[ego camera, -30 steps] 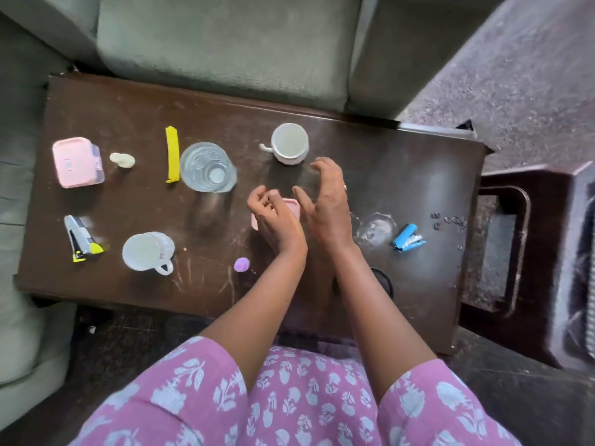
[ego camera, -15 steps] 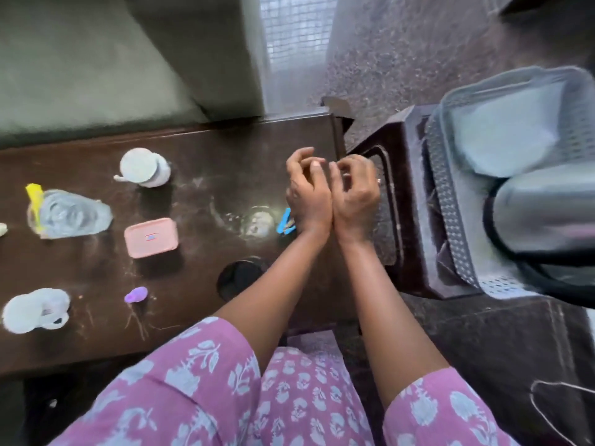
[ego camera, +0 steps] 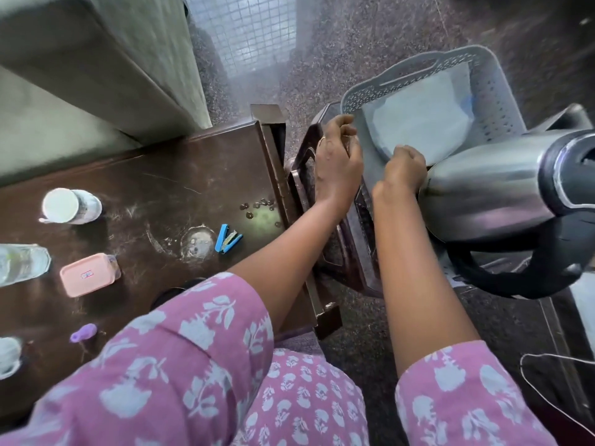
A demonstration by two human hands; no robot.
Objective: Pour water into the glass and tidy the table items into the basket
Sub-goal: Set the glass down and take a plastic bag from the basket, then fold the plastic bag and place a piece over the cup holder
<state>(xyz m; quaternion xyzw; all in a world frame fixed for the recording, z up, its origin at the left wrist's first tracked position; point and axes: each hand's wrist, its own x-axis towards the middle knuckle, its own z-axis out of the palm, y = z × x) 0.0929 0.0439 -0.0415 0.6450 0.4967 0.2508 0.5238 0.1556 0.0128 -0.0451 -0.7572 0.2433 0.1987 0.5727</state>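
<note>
A grey perforated basket (ego camera: 497, 101) with a white sheet inside stands on a dark stool (ego camera: 354, 249) to the right of the brown table (ego camera: 180, 175). My left hand (ego camera: 336, 162) curls its fingers around the basket's near left corner. My right hand (ego camera: 404, 170) is closed on the basket's near rim, beside a steel kettle (ego camera: 483, 194). A clear glass (ego camera: 22, 263) sits at the table's left edge. Also on the table are a pink box (ego camera: 88, 275), a blue stapler (ego camera: 227, 242), a white mug (ego camera: 69, 206), a purple piece (ego camera: 83, 332) and several small dark pieces (ego camera: 259, 207).
A green sofa (ego camera: 96, 66) runs along the table's far side. A second white mug (ego camera: 8, 355) shows at the left frame edge. A black round thing (ego camera: 170, 292) is half hidden by my sleeve. A thin white cable (ego camera: 553, 362) lies on the floor at right.
My view has swung right, from the table to the stool. Both hands moved off the table's right end and onto the basket's near rim.
</note>
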